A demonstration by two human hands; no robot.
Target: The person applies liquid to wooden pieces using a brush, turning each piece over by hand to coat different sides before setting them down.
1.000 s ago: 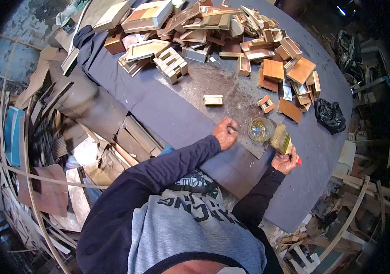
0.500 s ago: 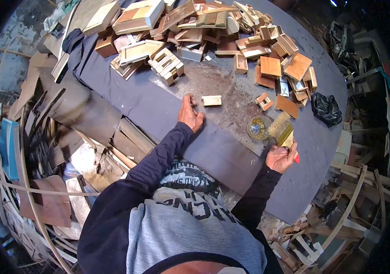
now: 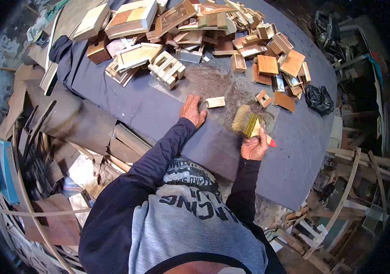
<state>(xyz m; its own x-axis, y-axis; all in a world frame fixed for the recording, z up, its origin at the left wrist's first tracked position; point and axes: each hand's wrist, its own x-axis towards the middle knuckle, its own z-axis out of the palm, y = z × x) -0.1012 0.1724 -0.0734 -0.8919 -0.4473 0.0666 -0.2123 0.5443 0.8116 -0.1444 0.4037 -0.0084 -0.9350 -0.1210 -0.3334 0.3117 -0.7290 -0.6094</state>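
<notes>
My right hand (image 3: 254, 147) is closed round the handle of a wide brush (image 3: 245, 122), its pale bristles pointing left. Partly behind the brush is a clear round container (image 3: 268, 119). My left hand (image 3: 193, 111) rests on the table with its fingers apart, just left of a small pale wooden block (image 3: 215, 102). Whether its fingertips touch the block cannot be made out. Right of that block lies a small reddish-brown wooden piece with openings (image 3: 263, 98).
A large pile of wooden boxes and pieces (image 3: 195, 32) covers the far side of the cloth-covered table (image 3: 277, 169). A slatted wooden piece (image 3: 166, 68) stands at its near edge. A black plastic bag (image 3: 319, 100) lies at the right. Scrap wood surrounds the table.
My right hand has carried the brush left, away from the container's right side and partly in front of it. My left hand moved left, opened, and now lies beside the pale block.
</notes>
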